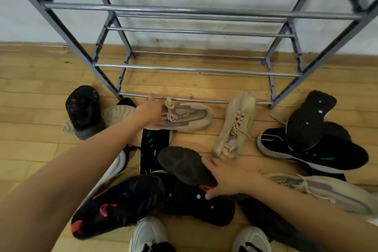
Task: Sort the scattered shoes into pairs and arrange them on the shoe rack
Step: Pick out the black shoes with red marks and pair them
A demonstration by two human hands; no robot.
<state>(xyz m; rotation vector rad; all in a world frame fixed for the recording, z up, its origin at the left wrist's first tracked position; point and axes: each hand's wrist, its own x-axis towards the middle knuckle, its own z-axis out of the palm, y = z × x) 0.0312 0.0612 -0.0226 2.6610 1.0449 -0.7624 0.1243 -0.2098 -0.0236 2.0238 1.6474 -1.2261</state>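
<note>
Grey sneaker [184, 116] gripped by left hand [150, 108] at shoe rack [204, 70] rail, right hand [227, 180] clasping black shoe [182, 162] atop pile [194, 208]

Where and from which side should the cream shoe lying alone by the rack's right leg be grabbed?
Take the cream shoe by its heel collar, coming from the near side. Its heel end seems to point toward the person, its laces show on top, and nothing overlaps it.

Shoe rack [196, 9] glossy metal bars; floor [30, 96] smooth wood; sneaker [184, 116] knit.
</note>
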